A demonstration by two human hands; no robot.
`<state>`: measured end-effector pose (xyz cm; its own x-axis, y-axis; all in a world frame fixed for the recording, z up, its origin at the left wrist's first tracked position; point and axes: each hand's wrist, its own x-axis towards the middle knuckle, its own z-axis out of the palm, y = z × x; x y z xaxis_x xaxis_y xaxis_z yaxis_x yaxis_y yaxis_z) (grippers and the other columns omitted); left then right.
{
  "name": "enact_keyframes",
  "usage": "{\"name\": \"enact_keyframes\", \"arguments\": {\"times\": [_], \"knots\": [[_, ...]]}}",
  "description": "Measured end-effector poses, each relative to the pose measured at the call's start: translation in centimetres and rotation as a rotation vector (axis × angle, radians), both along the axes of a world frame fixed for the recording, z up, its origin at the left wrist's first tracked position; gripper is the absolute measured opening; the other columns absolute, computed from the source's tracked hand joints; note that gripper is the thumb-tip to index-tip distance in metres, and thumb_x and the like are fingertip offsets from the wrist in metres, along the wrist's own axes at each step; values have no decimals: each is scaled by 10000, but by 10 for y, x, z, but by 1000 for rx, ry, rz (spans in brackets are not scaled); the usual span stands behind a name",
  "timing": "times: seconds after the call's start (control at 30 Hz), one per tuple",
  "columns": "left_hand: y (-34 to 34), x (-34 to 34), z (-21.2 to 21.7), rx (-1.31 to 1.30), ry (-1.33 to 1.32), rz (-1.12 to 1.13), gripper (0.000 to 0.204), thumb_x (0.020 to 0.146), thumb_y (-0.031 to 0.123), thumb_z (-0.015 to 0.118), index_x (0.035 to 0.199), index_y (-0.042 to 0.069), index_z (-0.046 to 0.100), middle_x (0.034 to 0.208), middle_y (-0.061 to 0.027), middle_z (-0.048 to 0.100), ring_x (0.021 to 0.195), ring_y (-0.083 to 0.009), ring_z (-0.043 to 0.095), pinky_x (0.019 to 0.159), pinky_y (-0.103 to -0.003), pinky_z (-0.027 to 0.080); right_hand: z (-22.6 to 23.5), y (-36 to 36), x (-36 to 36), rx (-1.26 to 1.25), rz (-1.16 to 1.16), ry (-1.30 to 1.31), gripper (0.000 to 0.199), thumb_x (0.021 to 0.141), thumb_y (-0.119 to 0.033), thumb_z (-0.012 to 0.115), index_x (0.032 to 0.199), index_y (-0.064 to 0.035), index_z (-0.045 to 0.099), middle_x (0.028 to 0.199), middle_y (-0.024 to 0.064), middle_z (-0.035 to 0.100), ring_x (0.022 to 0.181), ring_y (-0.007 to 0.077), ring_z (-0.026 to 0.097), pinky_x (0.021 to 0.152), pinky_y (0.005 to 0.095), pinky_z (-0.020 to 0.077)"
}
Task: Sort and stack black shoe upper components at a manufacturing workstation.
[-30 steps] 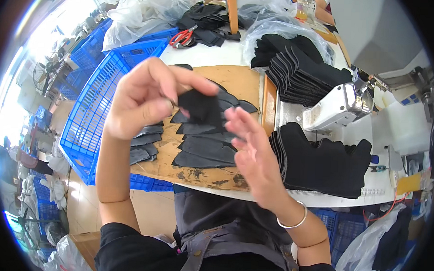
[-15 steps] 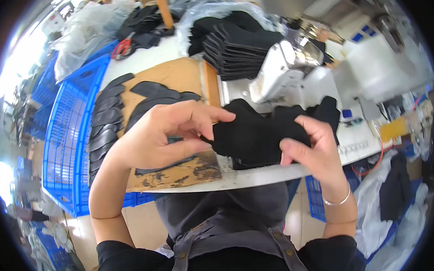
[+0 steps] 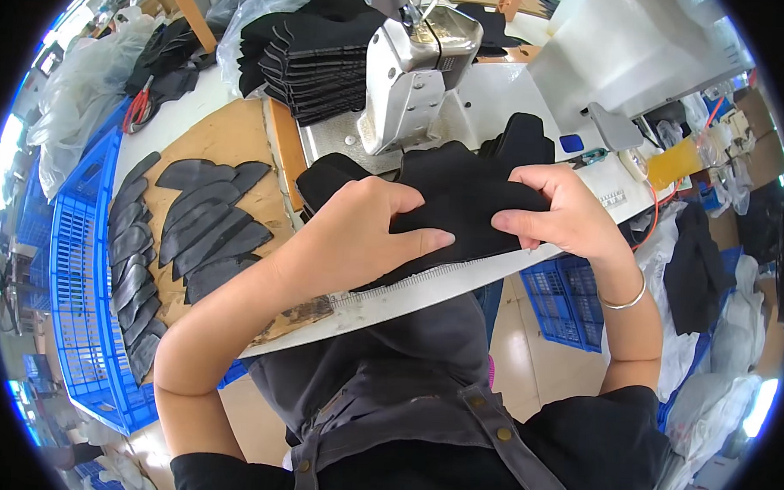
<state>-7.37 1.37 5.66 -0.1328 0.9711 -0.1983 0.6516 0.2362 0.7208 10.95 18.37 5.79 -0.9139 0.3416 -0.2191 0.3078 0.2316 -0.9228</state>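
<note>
A black cut fabric piece (image 3: 471,192) with a curved outline lies in front of the sewing machine (image 3: 406,99), over more black pieces. My left hand (image 3: 371,227) holds its left part, thumb on top and index finger bent; the other fingers are hidden. At its right end my right hand (image 3: 566,212) grips the edge between thumb and fingers. More black fabric (image 3: 521,141) sticks out behind, near the machine's bed.
Dark leaf-shaped pieces (image 3: 216,217) lie overlapped on a brown board (image 3: 232,136) at left, beside a blue crate (image 3: 84,286). Behind stands a stack of black pieces (image 3: 316,61). Red-handled scissors (image 3: 139,107) lie far left; another blue crate (image 3: 563,303) sits below the table at right.
My view has shifted, so the machine and table appear farther left. My left hand has moved inward over the fabric, which now lies lower and flatter by the machine.
</note>
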Motion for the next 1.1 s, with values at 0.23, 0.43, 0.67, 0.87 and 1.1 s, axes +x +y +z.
{"name": "enact_keyframes", "arguments": {"times": [0.23, 0.43, 0.67, 0.87, 1.1], "knots": [[1, 18, -9, 106, 228, 56, 382, 771, 349, 723, 757, -20, 620, 658, -204, 606, 682, -396, 614, 604, -436, 492, -4, -4, -2, 418, 69, -118, 324, 738, -148, 800, 740, 1, 512, 624, -7, 496, 563, 46, 544, 482, 221, 440], [2, 15, -11, 102, 240, 62, 406, 749, 383, 742, 765, -4, 624, 659, -196, 616, 673, -388, 621, 607, -433, 500, -4, -8, -2, 219, -20, -159, 354, 734, -134, 804, 731, -4, 475, 631, -6, 481, 577, 47, 555, 488, 226, 451], [1, 18, -21, 218, 205, 123, 413, 712, 322, 801, 774, -29, 593, 618, -182, 556, 542, -338, 526, 533, -363, 435, -5, -7, -1, 253, -1, -135, 355, 742, -123, 799, 731, -4, 465, 646, 7, 497, 571, 55, 567, 487, 230, 455], [1, 19, -22, 224, 225, 123, 411, 709, 324, 804, 777, -24, 596, 621, -185, 557, 535, -331, 530, 532, -355, 438, -4, -8, -2, 305, 11, -125, 351, 729, -110, 797, 717, 1, 465, 629, 27, 489, 571, 61, 563, 504, 249, 450], [1, 20, -22, 212, 236, 118, 408, 707, 326, 800, 795, -19, 601, 634, -184, 575, 561, -338, 563, 542, -362, 451, -9, -4, -2, 422, 55, -70, 349, 718, -150, 795, 720, 11, 486, 604, 85, 488, 540, 134, 591, 500, 271, 436]]}}
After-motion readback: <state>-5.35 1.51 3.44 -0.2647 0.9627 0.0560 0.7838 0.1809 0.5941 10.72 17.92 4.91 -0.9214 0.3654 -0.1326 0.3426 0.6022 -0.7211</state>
